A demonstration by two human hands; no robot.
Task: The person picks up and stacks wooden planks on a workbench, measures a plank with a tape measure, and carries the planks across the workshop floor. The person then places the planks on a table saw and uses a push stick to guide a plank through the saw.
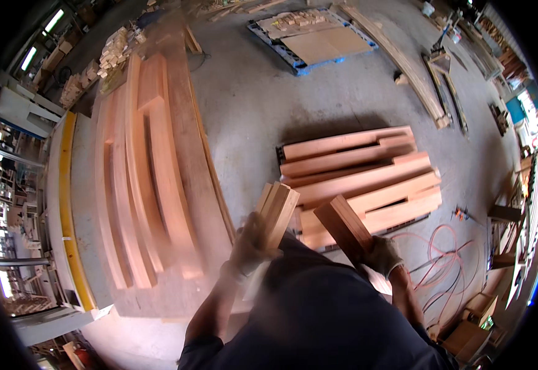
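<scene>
My gloved left hand [252,250] is closed around a small bundle of pale wooden blocks [281,213], held upright and tilted in front of my body. In my gloved right hand [382,255] is a darker, reddish-brown wooden block [345,227], its far end pointing up and to the left. Beyond the hands, several long reddish boards [355,176] lie side by side in a low stack over the floor. To the left, more long boards [158,148] rest lengthwise on a wooden workbench [210,216]. Motion blurs my left hand slightly.
A blue pallet [304,69] carrying sheet material and wood pieces sits on the far floor. Long timbers [405,71] lie beside a pallet jack [445,77]. Red hose [445,246] coils on the right floor. Small wooden blocks [116,49] are piled at the bench's far end.
</scene>
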